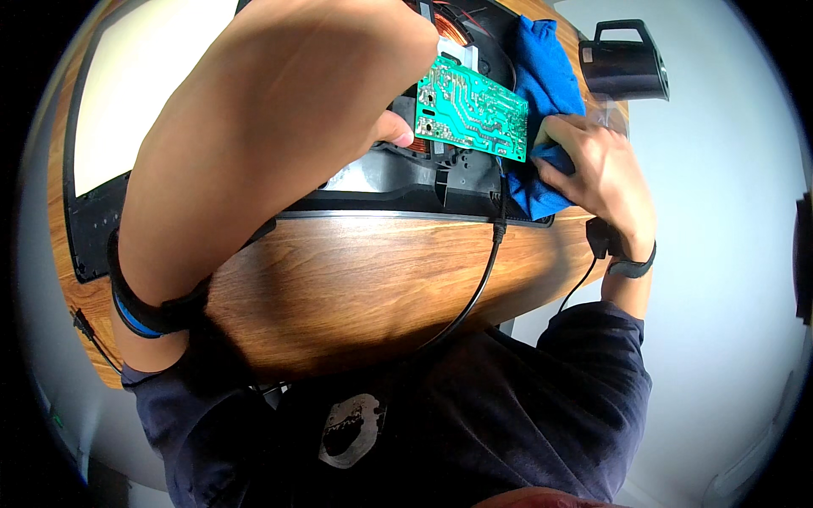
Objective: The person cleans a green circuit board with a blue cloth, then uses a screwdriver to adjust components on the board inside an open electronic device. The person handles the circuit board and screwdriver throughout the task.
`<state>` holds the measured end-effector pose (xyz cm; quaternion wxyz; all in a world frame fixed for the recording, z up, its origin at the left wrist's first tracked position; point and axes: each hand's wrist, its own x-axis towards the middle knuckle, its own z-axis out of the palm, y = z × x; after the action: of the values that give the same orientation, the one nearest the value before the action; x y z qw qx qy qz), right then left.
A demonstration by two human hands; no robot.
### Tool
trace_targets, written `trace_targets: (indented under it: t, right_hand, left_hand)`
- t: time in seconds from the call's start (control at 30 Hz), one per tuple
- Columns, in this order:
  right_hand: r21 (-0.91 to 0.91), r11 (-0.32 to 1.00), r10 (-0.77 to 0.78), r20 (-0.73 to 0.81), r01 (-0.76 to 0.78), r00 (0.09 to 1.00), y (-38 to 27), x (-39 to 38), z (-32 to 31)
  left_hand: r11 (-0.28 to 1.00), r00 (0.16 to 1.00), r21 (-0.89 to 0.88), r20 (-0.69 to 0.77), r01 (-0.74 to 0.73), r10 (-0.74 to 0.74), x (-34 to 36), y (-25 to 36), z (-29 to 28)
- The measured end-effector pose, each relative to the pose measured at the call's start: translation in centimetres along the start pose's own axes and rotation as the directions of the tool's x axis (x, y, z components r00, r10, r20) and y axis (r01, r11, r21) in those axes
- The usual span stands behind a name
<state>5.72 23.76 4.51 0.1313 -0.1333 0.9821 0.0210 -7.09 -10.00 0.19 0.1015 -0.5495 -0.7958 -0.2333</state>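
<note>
At one o'clock, the green circuit board (472, 112) seems light, stiff and fragile, best held by its edges; the right hand's (597, 162) fingers pinch the blue cloth (549, 72), the left hand's (391, 61) grip I cannot tell.

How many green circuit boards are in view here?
1: the green circuit board, beside the blue cloth under the right hand. Others may be hidden behind the left forearm.

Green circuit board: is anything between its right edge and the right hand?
Yes, the blue cloth. It lies bunched along the right edge of the green circuit board, with a fold pinched in the right hand. Nothing else visible stands between them.
</note>
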Motion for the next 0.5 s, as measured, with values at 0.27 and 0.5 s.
trace_targets:
  t: [0.27,0.5]
  right_hand:
    - [0.061,0.998,-0.025,0.002,0.025,1.000,-0.8,0.1,-0.2]
    - [0.087,0.996,0.021,0.033,-0.024,0.999,0.4,-0.2,-0.2]
  left_hand:
    - [0.999,0.999,-0.023,-0.031,-0.035,0.035,0.1,-0.4,0.5]
    - [0.998,0.996,0.036,0.078,0.046,-0.049,0.2,-0.1,0.8]
